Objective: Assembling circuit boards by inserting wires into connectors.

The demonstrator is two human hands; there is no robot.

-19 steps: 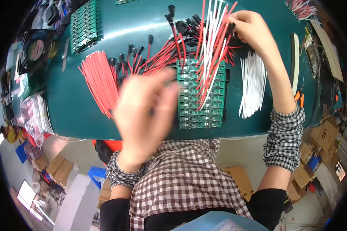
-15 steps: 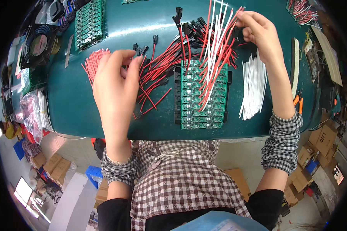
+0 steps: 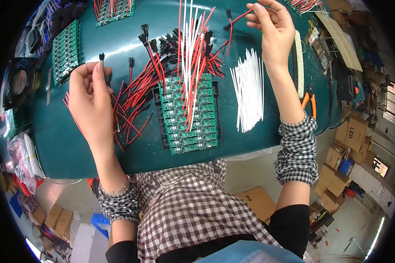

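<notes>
High on the right, my right hand (image 3: 274, 33) pinches a red wire (image 3: 242, 16) between thumb and fingertips; it slants down left toward a black connector. My left hand (image 3: 92, 96) has its fingers curled together at the left, its thumb tip just below a small black connector (image 3: 102, 57). Whether it holds that connector cannot be made out. Between my hands a green circuit board panel (image 3: 171, 142) rests on a black tray (image 3: 166, 142). Red and white wires (image 3: 191, 65) fan upward across it. Red wires with black connectors (image 3: 138, 94) are heaped beside and behind it.
A bundle of white wires (image 3: 250, 94) lies right of the panel. Orange-handled pliers (image 3: 310, 103) are near the right edge of the green table (image 3: 232, 147). More circuit boards (image 3: 66, 52) are at the far left and back. A black fan (image 3: 22, 81) stands at left.
The view has shifted, so the table's things appear farther left. My right hand now has a red wire away from the fanned wires. My left hand has moved away from the panel, fingers still curled.
</notes>
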